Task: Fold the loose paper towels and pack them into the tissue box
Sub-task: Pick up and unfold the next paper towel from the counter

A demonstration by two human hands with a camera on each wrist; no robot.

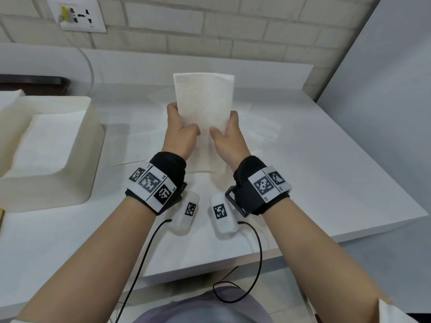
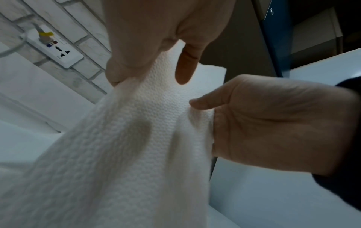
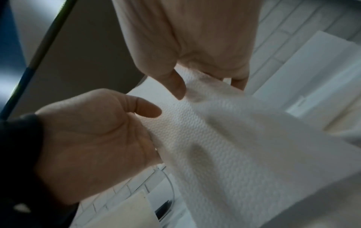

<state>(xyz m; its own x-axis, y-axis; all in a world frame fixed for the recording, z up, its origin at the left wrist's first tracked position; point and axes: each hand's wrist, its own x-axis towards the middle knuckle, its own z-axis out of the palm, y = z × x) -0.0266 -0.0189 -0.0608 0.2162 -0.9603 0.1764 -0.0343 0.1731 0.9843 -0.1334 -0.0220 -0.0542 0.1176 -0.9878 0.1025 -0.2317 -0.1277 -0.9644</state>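
Both hands hold one white embossed paper towel [image 1: 204, 101] upright above the table, folded into a tall strip. My left hand [image 1: 179, 129] pinches its lower left edge and my right hand [image 1: 229, 134] pinches its lower right edge, thumbs on the near face. In the left wrist view, the left hand [image 2: 144, 46] and the right hand [image 2: 273, 123] clasp the towel [image 2: 136, 138]. The right wrist view shows the right hand [image 3: 195, 46], the left hand [image 3: 93, 138] and the towel [image 3: 224, 146]. The cream tissue box [image 1: 93, 145] stands open at the left with flat towels [image 1: 46, 141] inside.
Loose flat towels [image 1: 256, 127] lie on the white table beneath the hands. A clear curved cover [image 1: 89, 64] stands behind the box. A wall socket [image 1: 79, 16] is on the brick wall. The table's right edge [image 1: 373, 231] runs diagonally, with floor beyond.
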